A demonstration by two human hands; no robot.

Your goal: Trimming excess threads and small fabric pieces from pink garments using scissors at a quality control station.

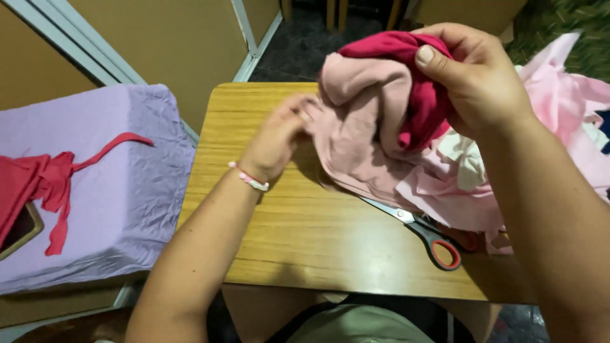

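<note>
While the right hand (473,79) has its fingers (438,67) closed on a bunched magenta cloth (422,95), thumb on top, the bundle sits raised above the bench (298,235), not lying on it; the left hand (276,140) is blurred, fingers look pinched on the edge of the dusty-pink cloth (359,127) at its left side, though the exact grip is hard to read; a pink-and-white bracelet (249,178) sits on that wrist; dusty-pink piece drapes from both hands down to the bench top and overlaps the magenta one; below and right of it lies a heap of lighter pink and cream cloth scraps (508,171), spilling over the bench's right edge; scissors (422,232) with red-lined grey handles lie flat on the bench, blades partly under the scraps, untouched by either hand; far left, well apart, a lilac-covered surface (114,190) carries a red cloth strip (51,184) laid out on its own. Judgement on progress: one red piece already set aside, most of the heap still unsorted on the right; the two pieces in hand are mid-handling, neither separated, cut nor laid down; early to middle stage, bulk of the work left.
</note>
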